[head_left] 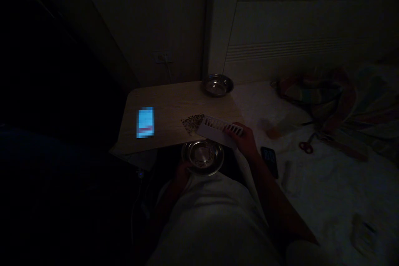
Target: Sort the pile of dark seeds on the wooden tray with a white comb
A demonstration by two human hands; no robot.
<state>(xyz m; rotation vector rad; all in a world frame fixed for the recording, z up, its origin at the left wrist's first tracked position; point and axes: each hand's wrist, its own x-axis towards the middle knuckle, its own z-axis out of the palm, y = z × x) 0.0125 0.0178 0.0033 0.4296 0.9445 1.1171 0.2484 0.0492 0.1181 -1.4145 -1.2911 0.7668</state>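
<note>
My left hand [183, 171] grips the left rim of a shiny metal bowl [202, 156], held below the table's front edge over my lap. A few small bits lie in that bowl. My right hand [245, 138] is closed around a white slotted box [215, 133], flat-sided with a row of openings along its top. The box's left end touches or hangs just over a scatter of small dark seeds or grains [191, 124] on the wooden table [168, 104]. Dim light hides most finger detail.
A second metal bowl [218, 85] stands at the table's back right corner. A lit phone screen [145, 122] lies on the left. On the white bedding are a dark phone [269, 161], red-handled scissors [306, 145] and crumpled cloth [321, 91]. A wall socket [163, 57] holds a plug.
</note>
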